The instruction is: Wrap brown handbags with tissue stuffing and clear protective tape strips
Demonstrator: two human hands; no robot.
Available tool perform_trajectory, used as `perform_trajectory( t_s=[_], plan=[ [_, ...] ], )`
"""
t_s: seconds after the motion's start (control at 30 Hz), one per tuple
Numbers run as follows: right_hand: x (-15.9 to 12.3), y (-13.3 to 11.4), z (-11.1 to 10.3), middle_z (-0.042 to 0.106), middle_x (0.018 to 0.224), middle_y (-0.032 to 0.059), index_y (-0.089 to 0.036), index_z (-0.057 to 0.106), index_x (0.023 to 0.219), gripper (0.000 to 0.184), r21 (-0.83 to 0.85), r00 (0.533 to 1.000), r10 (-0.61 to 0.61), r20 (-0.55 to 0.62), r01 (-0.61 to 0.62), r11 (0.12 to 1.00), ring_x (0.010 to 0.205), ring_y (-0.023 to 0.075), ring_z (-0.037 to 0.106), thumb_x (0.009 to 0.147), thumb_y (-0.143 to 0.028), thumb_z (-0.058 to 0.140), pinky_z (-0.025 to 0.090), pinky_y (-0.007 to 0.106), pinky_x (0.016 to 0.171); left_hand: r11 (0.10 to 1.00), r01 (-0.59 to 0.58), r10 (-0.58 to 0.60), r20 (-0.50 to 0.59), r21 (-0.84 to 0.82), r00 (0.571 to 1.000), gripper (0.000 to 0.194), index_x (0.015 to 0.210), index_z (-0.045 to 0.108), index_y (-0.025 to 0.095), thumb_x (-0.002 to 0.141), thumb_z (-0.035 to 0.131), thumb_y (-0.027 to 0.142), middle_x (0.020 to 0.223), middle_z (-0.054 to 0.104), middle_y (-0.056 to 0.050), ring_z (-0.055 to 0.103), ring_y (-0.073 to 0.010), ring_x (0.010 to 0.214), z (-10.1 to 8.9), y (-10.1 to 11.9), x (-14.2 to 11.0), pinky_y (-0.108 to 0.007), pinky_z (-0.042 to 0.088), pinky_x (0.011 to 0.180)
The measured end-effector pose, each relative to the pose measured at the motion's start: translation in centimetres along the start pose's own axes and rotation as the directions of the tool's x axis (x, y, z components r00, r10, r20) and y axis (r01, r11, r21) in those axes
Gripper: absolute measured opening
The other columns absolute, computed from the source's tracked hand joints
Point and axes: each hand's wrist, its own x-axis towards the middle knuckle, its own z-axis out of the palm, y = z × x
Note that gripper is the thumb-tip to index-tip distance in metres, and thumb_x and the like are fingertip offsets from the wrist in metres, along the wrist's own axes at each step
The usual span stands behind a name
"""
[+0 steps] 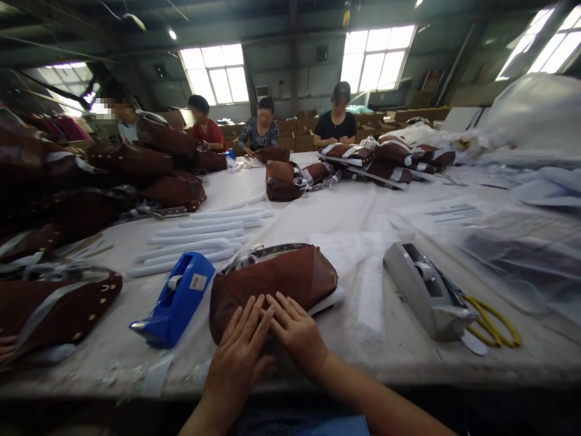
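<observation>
A brown leather bag (pixel 276 278) lies on the white table (pixel 363 206) right in front of me. Both hands rest flat on its near side. My left hand (pixel 240 348) has its fingers stretched out on the bag. My right hand (pixel 295 327) lies beside it, fingers spread and pointing left, touching the left fingers. Neither hand grips anything. A white sheet (pixel 331 300) pokes out under the bag's right end.
A blue tape dispenser (pixel 175 301) stands left of the bag, a grey tape dispenser (pixel 424 290) with yellow-handled scissors (pixel 492 324) to the right. White rolled strips (pixel 200 239) lie behind. Brown bags pile up at left (pixel 59 303) and far centre (pixel 284 178). Several people sit at the far end.
</observation>
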Motion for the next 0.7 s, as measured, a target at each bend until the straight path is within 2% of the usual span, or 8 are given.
perform_trajectory(
  t_s=[0.07,0.2,0.37,0.47,0.53,0.57,0.63,0.7],
  plan=[
    [-0.8,0.0,0.0,0.049,0.147,0.0102,-0.025,0.05,0.145,0.052,0.041,1.0,0.003,0.002,-0.003,0.999,0.135,0.0311,0.049,0.095,-0.01,0.054,0.049,0.048,0.108,0.998,-0.002,-0.002,0.074,0.058,0.997,0.061,0.153,0.033,0.018,0.095,0.052,0.022,0.153,0.044,-0.011,0.048,-0.0284,0.137,1.1,-0.1,-1.0,-0.045,0.047,0.107],
    [-2.3,1.3,-2.5,0.057,0.142,0.0084,-0.021,0.048,0.145,0.05,0.043,0.993,-0.099,0.062,0.096,0.994,0.13,0.0268,0.056,0.097,-0.008,0.049,0.052,0.044,0.105,0.988,0.098,-0.105,0.048,0.121,0.993,0.062,0.154,0.03,0.017,0.094,0.037,0.005,0.149,0.05,-0.005,0.056,-0.0214,0.129,2.6,0.9,-2.8,-0.036,0.049,0.103],
    [-3.1,5.6,-6.8,0.068,0.126,0.0038,-0.028,0.055,0.138,0.045,-0.126,0.974,-0.174,0.143,0.192,0.973,0.118,0.0214,0.061,0.098,-0.009,0.049,0.042,0.047,0.113,0.985,0.138,-0.147,0.097,0.101,0.984,0.051,0.141,0.052,0.018,0.095,0.038,0.004,0.14,0.06,-0.004,0.067,-0.0206,0.107,1.6,1.4,-2.0,-0.035,0.054,0.088],
    [-2.9,8.1,-8.0,0.069,0.111,0.0056,-0.028,0.059,0.135,0.041,-0.157,0.96,-0.245,0.139,0.265,0.951,0.104,0.0198,0.062,0.097,-0.012,0.053,0.048,0.042,0.104,0.992,0.114,-0.119,0.104,0.047,0.987,0.039,0.13,0.062,0.022,0.096,0.046,0.01,0.128,0.068,-0.002,0.067,-0.0186,0.092,0.8,0.3,-1.2,-0.046,0.044,0.106],
    [-2.7,9.3,-8.3,0.068,0.108,0.0056,-0.027,0.058,0.136,0.042,-0.164,0.949,-0.264,0.175,0.292,0.942,0.099,0.0195,0.061,0.097,-0.013,0.054,0.052,0.037,0.095,0.998,0.061,-0.058,0.127,-0.021,0.99,0.037,0.129,0.062,0.026,0.098,0.048,0.014,0.126,0.069,0.0,0.065,-0.018,0.099,0.4,-0.9,-1.4,-0.05,0.035,0.114],
    [-2.5,9.7,-8.5,0.068,0.107,0.0057,-0.026,0.057,0.137,0.042,-0.164,0.942,-0.271,0.2,0.305,0.938,0.098,0.0194,0.06,0.097,-0.013,0.054,0.053,0.035,0.09,0.998,0.038,-0.031,0.142,-0.047,0.989,0.037,0.13,0.062,0.028,0.098,0.048,0.015,0.127,0.068,0.001,0.064,-0.0181,0.105,0.4,-1.5,-1.7,-0.048,0.035,0.115],
    [-2.4,10.4,-8.5,0.067,0.108,0.0059,-0.024,0.057,0.137,0.042,-0.148,0.926,-0.288,0.243,0.329,0.933,0.097,0.0196,0.059,0.097,-0.012,0.052,0.053,0.033,0.085,0.998,0.022,-0.013,0.146,-0.058,0.989,0.038,0.131,0.061,0.028,0.098,0.048,0.014,0.128,0.066,0.0,0.06,-0.0182,0.114,0.4,-2.2,-2.5,-0.039,0.04,0.111],
    [-2.5,10.9,-8.2,0.068,0.108,0.0059,-0.023,0.059,0.135,0.041,-0.129,0.923,-0.305,0.235,0.34,0.931,0.094,0.0192,0.059,0.097,-0.011,0.051,0.052,0.032,0.082,0.998,0.06,-0.057,0.102,-0.027,0.993,0.037,0.129,0.063,0.027,0.097,0.049,0.014,0.124,0.068,-0.001,0.06,-0.0181,0.113,0.8,-2.4,-3.5,-0.033,0.044,0.105]
  ],
)
